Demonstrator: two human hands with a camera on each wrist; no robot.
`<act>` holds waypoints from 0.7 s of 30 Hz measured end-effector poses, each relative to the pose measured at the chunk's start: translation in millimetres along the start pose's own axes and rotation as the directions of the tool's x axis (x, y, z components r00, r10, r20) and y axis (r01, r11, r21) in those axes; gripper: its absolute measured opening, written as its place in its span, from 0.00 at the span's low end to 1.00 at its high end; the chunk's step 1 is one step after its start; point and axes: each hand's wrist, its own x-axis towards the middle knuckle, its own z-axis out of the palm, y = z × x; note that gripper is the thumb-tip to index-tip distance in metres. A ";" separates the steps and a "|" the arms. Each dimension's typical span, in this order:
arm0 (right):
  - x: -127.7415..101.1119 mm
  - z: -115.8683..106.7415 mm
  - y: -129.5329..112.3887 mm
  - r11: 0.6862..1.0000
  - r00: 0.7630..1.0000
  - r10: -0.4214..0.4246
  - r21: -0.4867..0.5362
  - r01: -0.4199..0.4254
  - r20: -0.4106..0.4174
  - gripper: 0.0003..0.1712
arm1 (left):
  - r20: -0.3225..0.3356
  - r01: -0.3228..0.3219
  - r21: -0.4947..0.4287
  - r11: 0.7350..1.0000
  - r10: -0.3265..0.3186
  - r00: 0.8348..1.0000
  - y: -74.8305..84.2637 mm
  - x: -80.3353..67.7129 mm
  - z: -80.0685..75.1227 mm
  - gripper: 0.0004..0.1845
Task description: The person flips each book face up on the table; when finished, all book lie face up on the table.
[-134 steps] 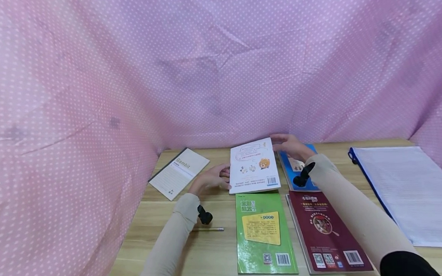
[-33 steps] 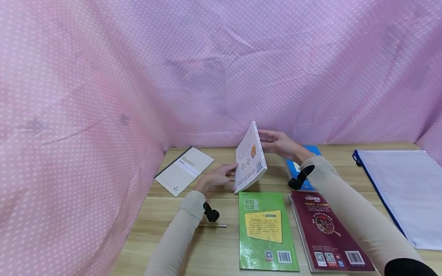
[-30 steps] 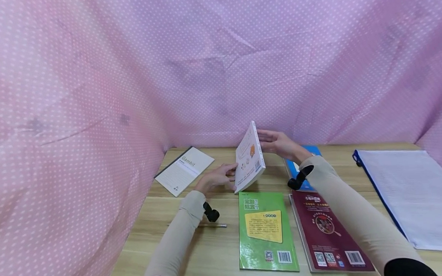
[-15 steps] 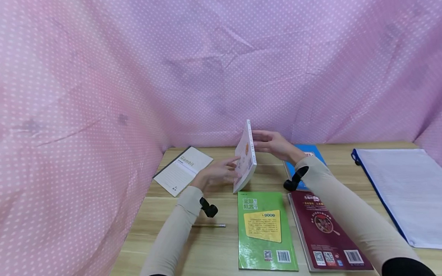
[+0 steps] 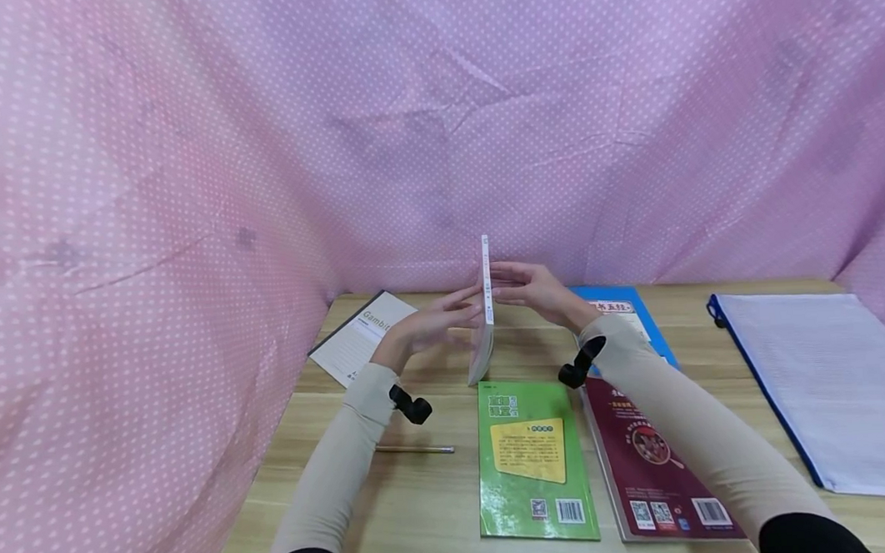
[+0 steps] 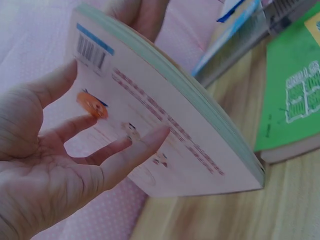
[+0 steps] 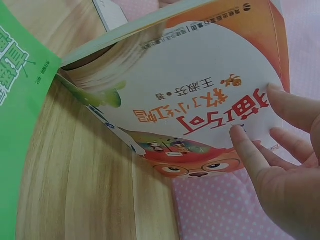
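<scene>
The grey-edged notebook (image 5: pixel 361 339) at the bench's far left edge bears the word "Gambit". The white book (image 7: pixel 200 105) stood on edge shows large orange Chinese characters and a smaller line of them, upside down in the right wrist view; its back cover (image 6: pixel 145 125) carries a barcode. The green book (image 5: pixel 533 460) and the maroon book (image 5: pixel 658 466) at the near edge show barcodes and QR codes; their Chinese titles are too small to read.

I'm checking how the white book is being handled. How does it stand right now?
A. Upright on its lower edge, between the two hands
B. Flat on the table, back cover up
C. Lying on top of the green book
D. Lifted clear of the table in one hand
A: the white book stands nearly upright on the table, with the left hand against one cover and the right hand against the other.
</scene>
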 end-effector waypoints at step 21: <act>0.7 26.3 -9.5 0.999 0.995 0.011 -0.049 -0.016 -0.096 0.35 | -0.081 -0.111 0.076 0.991 0.117 0.990 39.3 -17.8 5.4 0.37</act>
